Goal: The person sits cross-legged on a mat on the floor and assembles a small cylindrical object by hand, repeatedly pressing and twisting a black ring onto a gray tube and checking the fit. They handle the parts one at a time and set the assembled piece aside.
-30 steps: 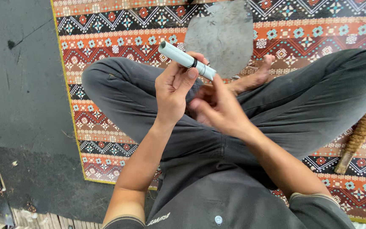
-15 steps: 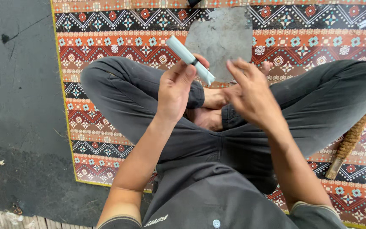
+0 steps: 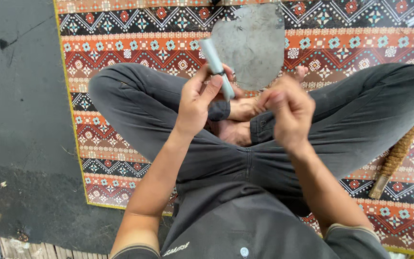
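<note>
I sit cross-legged in dark grey trousers on a patterned mat [image 3: 120, 43]. My left hand [image 3: 198, 103] grips a pale blue-grey tube-like stick [image 3: 215, 64], held upright and tilted slightly left, thumb pressed on its lower part. My right hand [image 3: 286, 111] is beside it, a little apart, with the fingers curled into a loose fist; it is blurred and I cannot see anything in it. Both hands hover over my crossed ankles.
A flat grey round stone slab [image 3: 252, 43] lies on the mat just beyond my feet. A brown rope-wrapped stick [image 3: 396, 160] lies by my right knee. Dark floor [image 3: 20, 120] runs along the left of the mat.
My right hand has let go of the stick, pulled away to the right and curled shut. The left hand has turned the stick more upright.
</note>
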`<state>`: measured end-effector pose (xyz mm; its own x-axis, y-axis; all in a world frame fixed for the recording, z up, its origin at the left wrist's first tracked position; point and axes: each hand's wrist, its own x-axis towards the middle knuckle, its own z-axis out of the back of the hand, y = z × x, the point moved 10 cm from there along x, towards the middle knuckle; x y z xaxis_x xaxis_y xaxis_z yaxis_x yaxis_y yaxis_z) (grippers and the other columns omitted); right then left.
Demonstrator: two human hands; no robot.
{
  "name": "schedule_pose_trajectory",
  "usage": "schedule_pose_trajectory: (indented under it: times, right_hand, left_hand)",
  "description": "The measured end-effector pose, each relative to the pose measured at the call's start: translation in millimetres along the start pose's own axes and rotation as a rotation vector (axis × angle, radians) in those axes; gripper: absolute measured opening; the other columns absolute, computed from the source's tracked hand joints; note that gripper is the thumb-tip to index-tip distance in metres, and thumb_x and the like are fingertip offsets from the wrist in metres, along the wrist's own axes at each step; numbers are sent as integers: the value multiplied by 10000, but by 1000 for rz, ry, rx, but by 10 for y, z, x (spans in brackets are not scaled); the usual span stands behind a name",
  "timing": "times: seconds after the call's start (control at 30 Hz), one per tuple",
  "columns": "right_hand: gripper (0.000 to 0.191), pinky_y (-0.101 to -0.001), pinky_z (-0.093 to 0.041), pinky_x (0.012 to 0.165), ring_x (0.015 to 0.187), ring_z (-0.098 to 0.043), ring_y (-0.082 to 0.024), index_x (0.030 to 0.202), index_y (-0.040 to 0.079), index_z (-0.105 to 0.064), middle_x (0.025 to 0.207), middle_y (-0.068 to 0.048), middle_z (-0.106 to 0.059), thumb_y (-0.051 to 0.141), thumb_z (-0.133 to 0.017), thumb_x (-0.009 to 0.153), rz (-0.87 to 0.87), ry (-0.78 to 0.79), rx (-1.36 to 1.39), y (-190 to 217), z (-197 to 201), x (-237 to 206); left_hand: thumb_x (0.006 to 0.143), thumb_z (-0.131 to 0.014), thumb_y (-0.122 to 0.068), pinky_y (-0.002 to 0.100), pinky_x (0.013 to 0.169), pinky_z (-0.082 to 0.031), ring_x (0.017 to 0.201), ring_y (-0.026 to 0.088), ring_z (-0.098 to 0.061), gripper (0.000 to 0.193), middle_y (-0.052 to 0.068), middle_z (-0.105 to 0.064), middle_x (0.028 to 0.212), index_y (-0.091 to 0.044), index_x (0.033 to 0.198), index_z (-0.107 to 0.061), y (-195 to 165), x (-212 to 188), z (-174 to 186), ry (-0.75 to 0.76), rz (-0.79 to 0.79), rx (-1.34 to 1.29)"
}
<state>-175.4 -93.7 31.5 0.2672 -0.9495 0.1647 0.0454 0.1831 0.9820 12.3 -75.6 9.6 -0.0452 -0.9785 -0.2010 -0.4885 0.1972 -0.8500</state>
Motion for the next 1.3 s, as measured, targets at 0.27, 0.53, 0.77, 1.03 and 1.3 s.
schedule_pose_trajectory:
  times: [0.27,0.53,0.77,1.03,1.3]
  right_hand:
    - [442,-256,-448,719,740,-557,-102,968,7,-700,1029,-71,-661,284,-483,1235,-138,159,1071,-36,38,367]
    - [279,-339,-511,905,1007,-682,-253,1252,-6,-699,1107,-125,-705,206,-558,1139,63,304,-165,147,-176,351]
    - [175,-329,-499,762,834,-683,-229,1074,8,-738,941,-128,-715,143,-789,975,124,271,-315,250,-217,362]
    - [142,-242,-443,615,687,-571,-62,1003,-24,-711,829,-51,-677,87,-800,994,-36,143,-240,84,-225,307]
    - [88,-268,-481,712,783,-623,-109,1028,-49,-693,887,-94,-679,26,-735,1045,83,181,-282,263,-239,290]
  left_hand:
    - [1177,-503,-229,232,704,-379,763,84,-433,364,45,-579,933,54,1395,-574,175,-89,-224,206,161,-266]
    - [1160,-576,-201,249,917,-481,1016,88,-560,314,53,-593,1118,-22,1400,-482,-157,-179,-307,83,-153,451]
    - [1106,-607,-184,303,907,-554,1023,144,-682,302,141,-703,1137,-5,1318,-485,-127,-127,-247,21,-75,616]
    - [1163,-525,-176,388,916,-548,1059,306,-711,246,179,-679,1150,2,1330,-496,-426,-134,-423,142,-294,830]
    - [1104,-576,-212,434,726,-515,840,336,-696,208,143,-676,895,-33,1210,-573,-511,-61,-458,117,-328,1093]
